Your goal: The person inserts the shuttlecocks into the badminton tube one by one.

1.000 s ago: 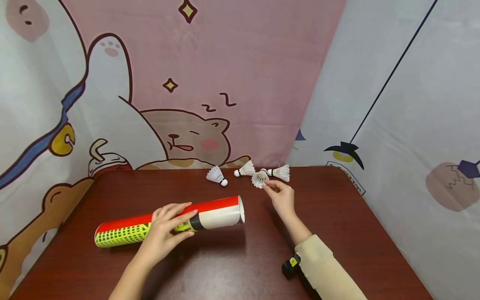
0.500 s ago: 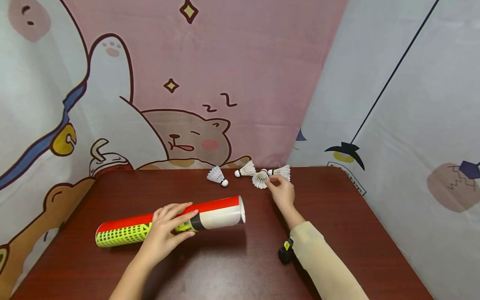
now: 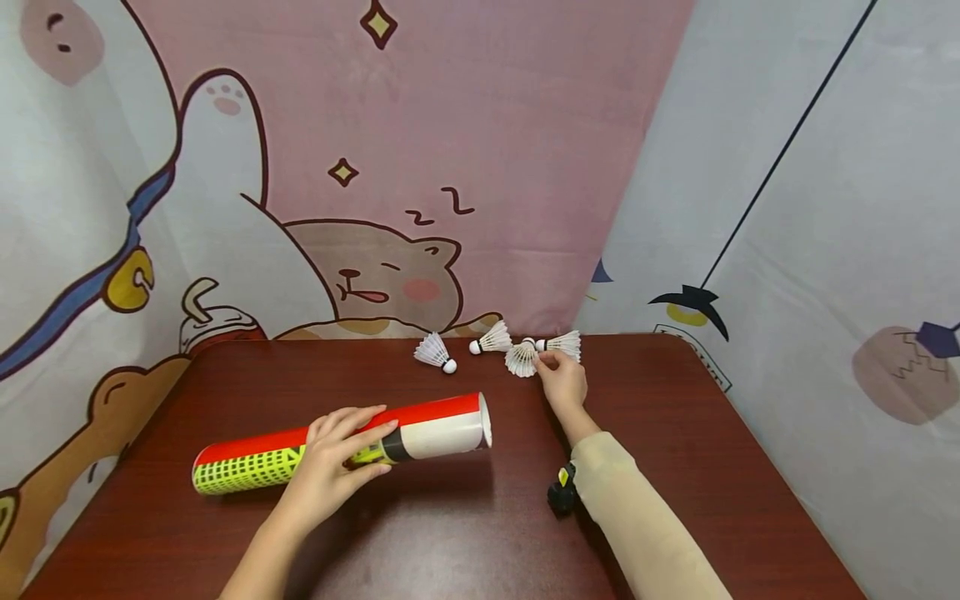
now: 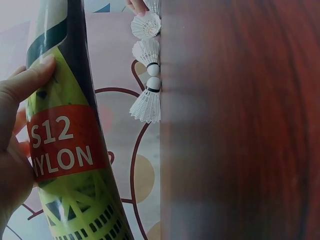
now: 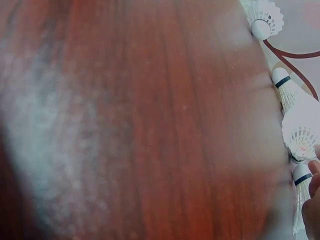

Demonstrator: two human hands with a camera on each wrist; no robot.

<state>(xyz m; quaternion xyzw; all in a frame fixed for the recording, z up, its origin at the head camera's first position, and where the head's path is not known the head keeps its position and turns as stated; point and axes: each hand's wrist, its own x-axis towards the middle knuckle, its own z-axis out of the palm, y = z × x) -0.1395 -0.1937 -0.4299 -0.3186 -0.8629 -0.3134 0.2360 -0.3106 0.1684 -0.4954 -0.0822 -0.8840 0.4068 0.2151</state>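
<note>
My left hand [image 3: 330,462] holds a shuttlecock tube [image 3: 442,425] around its middle, thumb on the near side and fingers over the top. Red, white and yellow-green, the tube slants with its right end raised off the table; its inside is hidden. "S12 NYLON" shows on the tube [image 4: 65,145] in the left wrist view. At the back of the table, my right hand [image 3: 564,385] pinches the feather skirt of a white shuttlecock [image 3: 521,360]. In the right wrist view, only part of the right hand [image 5: 312,200] shows beside that shuttlecock [image 5: 301,132].
Close by on the table lie other shuttlecocks: one to the right [image 3: 566,343], one to the left [image 3: 491,338] and one farther left [image 3: 435,352]. The brown wooden table [image 3: 675,433] ends at a cartoon-printed curtain [image 3: 525,167].
My right hand has shifted slightly forward along the shuttlecock's skirt, its forearm swinging a little left. The left hand, the tube and the shuttlecocks stay where they were.
</note>
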